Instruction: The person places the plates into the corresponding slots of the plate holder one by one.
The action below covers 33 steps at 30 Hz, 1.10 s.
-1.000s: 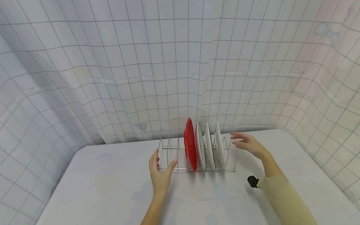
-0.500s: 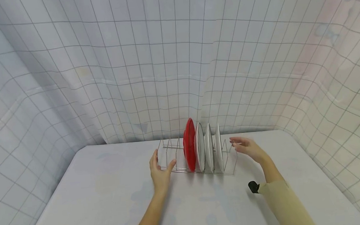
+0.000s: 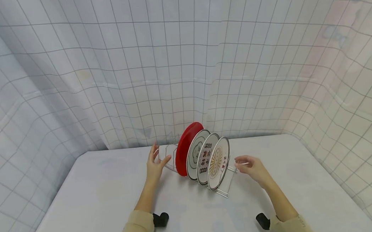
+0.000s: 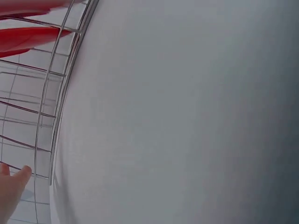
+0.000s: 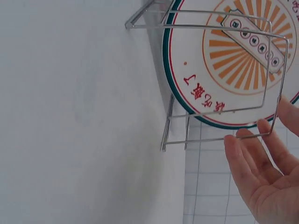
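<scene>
A wire dish rack stands slanted on the white table, its right end nearer me. Upright in it are a red plate and three white plates: one with a pale green emblem, one with dark red characters, one with an orange sunburst. My left hand is at the rack's left end, its fingertips against the wire and thumb spread inward. The right hand grips the right end's wire corner between thumb and fingers, beside the sunburst plate. Two red shapes show in the left wrist view.
A white table spreads out around the rack. White curtains with a grey grid hang behind it and along both sides. Black wrist cameras are strapped near both sleeves.
The rack has turned: its right end has swung towards me, so the white plates' faces now show. Both hands have moved with it, the right one nearer me and the left one slightly left.
</scene>
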Each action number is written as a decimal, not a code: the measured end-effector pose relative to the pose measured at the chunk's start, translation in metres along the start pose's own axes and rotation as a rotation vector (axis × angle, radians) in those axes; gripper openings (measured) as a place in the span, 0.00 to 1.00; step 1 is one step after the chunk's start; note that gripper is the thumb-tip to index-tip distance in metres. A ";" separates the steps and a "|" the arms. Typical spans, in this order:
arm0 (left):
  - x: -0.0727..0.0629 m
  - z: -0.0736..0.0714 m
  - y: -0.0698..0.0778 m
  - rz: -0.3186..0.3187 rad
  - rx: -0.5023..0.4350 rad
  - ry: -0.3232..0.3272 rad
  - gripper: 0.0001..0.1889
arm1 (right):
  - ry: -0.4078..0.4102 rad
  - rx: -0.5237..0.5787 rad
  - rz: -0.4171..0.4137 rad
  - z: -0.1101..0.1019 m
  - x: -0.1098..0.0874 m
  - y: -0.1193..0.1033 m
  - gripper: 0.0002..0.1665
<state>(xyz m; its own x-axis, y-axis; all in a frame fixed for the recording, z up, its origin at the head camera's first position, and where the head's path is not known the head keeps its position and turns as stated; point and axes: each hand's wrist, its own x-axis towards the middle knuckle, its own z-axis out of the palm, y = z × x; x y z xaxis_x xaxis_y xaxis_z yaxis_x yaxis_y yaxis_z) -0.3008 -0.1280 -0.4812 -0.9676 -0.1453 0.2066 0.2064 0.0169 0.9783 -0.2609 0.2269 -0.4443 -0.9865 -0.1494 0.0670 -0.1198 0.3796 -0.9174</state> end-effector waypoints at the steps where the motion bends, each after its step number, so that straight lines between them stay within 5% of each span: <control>1: 0.002 -0.002 0.000 0.001 -0.009 -0.011 0.43 | 0.013 -0.002 0.005 0.003 -0.003 -0.002 0.22; 9: -0.009 -0.001 0.028 0.041 -0.047 -0.012 0.38 | 0.015 -0.082 -0.017 0.006 -0.010 -0.010 0.21; 16: -0.042 0.028 0.042 0.258 -0.114 0.146 0.31 | -0.152 -0.121 -0.122 -0.013 0.006 -0.003 0.23; 21: -0.072 0.054 0.051 0.425 -0.123 0.194 0.28 | -0.282 -0.125 -0.171 -0.023 0.019 0.000 0.24; 28: -0.116 0.094 0.060 0.582 -0.156 0.110 0.30 | -0.444 -0.050 -0.177 -0.029 0.031 0.004 0.25; 33: -0.139 0.123 0.057 0.495 -0.089 0.029 0.29 | -0.473 -0.038 -0.143 -0.028 0.034 0.005 0.24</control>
<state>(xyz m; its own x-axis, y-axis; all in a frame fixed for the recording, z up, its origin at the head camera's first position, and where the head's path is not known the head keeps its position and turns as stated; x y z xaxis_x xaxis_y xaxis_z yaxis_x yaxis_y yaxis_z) -0.1721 0.0147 -0.4525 -0.7466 -0.1683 0.6436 0.6521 0.0068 0.7581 -0.2983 0.2497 -0.4354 -0.8022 -0.5971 -0.0017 -0.2633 0.3564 -0.8965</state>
